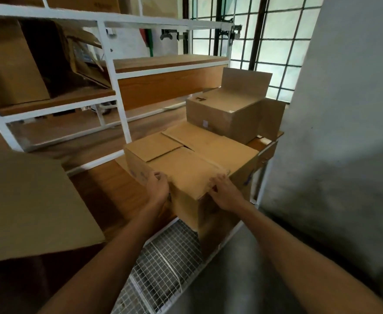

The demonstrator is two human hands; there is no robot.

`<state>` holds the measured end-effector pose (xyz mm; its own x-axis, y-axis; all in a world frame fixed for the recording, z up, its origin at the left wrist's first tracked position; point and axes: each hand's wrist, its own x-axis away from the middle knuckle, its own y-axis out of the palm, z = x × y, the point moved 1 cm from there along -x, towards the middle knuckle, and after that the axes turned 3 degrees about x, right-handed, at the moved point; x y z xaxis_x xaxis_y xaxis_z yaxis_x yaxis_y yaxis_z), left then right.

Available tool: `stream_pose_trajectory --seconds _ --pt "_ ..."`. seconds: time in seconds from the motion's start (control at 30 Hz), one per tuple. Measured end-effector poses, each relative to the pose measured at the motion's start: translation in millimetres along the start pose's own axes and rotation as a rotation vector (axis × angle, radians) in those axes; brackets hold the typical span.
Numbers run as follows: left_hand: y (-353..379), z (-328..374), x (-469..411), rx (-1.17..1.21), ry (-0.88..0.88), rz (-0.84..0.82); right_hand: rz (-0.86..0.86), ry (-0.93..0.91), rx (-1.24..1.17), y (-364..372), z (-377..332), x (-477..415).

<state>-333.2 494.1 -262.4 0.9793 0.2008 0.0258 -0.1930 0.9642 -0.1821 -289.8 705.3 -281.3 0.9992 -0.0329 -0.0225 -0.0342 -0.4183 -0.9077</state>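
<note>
A brown cardboard box (190,162) with folded top flaps sits on a wooden shelf (109,184), its near corner jutting past the shelf's front edge. My left hand (156,186) grips the box's left near side, fingers curled over the top edge. On the right near side, my right hand (223,192) holds the box with fingertips on the top edge. Both forearms reach in from the bottom of the view.
A second cardboard box (226,112) with one raised flap stands behind the first. A large box (27,207) sits at the left. White metal racking (115,71) holds more boxes. A wire mesh panel (163,257) lies below the shelf; a grey wall (344,109) stands right.
</note>
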Motion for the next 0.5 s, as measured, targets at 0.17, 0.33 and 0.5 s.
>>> stream_pose_trajectory --seconds 0.17,0.33,0.5 --pt "29 -20 -34 -0.024 -0.088 0.013 -0.035 0.077 0.009 -9 27 -35" --pt "50 -35 -64 -0.18 -0.069 0.041 -0.061 0.149 0.077 -16 51 -72" --pt "59 -35 -69 -0.251 0.017 0.087 -0.066 0.183 0.16 -25 81 -103"
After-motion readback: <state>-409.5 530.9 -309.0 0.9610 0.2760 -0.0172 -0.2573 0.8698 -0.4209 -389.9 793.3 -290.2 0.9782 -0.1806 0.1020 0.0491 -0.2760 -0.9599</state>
